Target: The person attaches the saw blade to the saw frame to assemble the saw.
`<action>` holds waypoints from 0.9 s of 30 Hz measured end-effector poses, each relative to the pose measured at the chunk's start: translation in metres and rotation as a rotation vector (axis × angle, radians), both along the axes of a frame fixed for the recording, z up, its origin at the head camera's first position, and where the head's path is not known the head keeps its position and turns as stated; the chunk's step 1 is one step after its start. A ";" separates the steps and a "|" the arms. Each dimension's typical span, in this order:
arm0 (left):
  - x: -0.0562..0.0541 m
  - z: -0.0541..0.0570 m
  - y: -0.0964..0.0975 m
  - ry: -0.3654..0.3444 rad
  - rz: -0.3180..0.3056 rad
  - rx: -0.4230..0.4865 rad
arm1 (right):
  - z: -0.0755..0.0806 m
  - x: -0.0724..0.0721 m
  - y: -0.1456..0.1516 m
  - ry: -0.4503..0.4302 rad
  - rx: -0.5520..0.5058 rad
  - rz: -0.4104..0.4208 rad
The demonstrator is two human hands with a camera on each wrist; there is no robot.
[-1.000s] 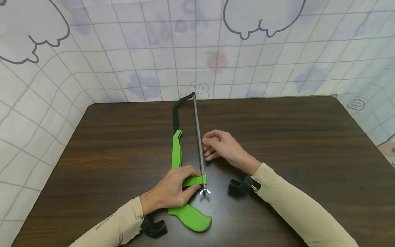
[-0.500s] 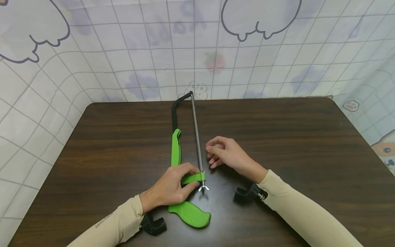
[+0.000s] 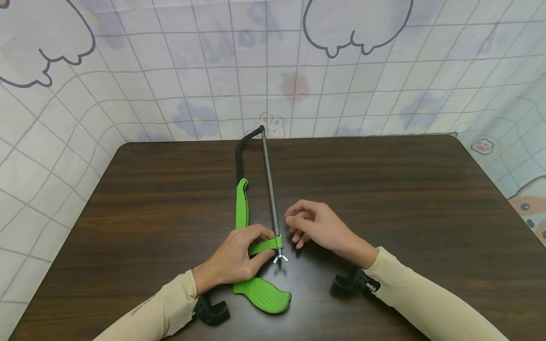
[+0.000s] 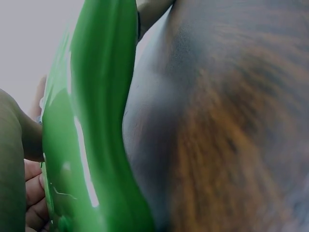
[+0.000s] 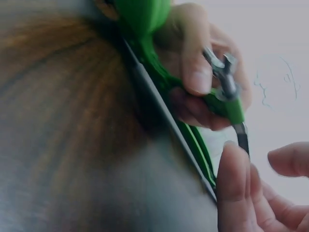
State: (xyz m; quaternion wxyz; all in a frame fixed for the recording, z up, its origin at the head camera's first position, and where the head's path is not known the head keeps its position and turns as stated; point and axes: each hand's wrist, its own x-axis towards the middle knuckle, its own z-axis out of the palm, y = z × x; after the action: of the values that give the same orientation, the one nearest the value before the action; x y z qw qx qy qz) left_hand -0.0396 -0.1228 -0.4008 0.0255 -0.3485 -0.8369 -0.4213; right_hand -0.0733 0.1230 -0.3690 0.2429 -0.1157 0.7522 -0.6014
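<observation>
Green-black hacksaw (image 3: 241,208), blade (image 3: 271,189) rightward

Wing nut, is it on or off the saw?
On: the right wrist view shows the wing nut at the green bracket of the saw.

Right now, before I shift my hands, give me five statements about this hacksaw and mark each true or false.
1. The left hand holds the hacksaw. True.
2. The right hand grips the wing nut. False: it holds nothing and is beside the blade.
3. The wing nut is at the near end of the blade. True.
4. The hacksaw's far section is green. False: it is black.
5. The table is dark brown. True.
</observation>
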 end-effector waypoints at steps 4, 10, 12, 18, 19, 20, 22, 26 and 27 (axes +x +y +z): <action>0.000 -0.002 0.000 -0.001 0.001 0.010 | -0.001 0.010 -0.001 0.046 0.002 0.059; -0.001 -0.004 0.000 0.000 -0.001 0.021 | -0.005 0.022 -0.003 0.120 -0.004 0.092; -0.001 -0.004 -0.001 0.001 -0.004 0.028 | -0.006 0.025 -0.004 0.148 -0.004 0.080; -0.001 -0.006 -0.001 -0.002 -0.006 0.042 | -0.006 0.030 -0.004 0.191 -0.019 0.055; 0.000 -0.006 -0.001 -0.001 -0.005 0.043 | -0.006 0.031 -0.005 0.195 -0.026 0.060; 0.000 -0.006 -0.001 0.000 -0.005 0.045 | -0.006 0.031 -0.004 0.199 -0.032 0.066; 0.000 -0.006 -0.001 0.003 -0.006 0.051 | -0.007 0.033 -0.005 0.209 -0.047 0.077; -0.001 -0.005 -0.001 0.013 -0.007 0.061 | -0.010 0.035 -0.005 0.238 -0.100 0.105; -0.001 -0.005 -0.001 0.015 -0.008 0.064 | -0.012 0.035 -0.005 0.245 -0.115 0.111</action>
State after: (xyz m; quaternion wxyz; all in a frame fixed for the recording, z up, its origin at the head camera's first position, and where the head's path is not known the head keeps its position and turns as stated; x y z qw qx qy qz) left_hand -0.0401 -0.1237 -0.4057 0.0411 -0.3541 -0.8215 -0.4451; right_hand -0.0381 0.1182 -0.3806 0.1752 -0.2433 0.7331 -0.6105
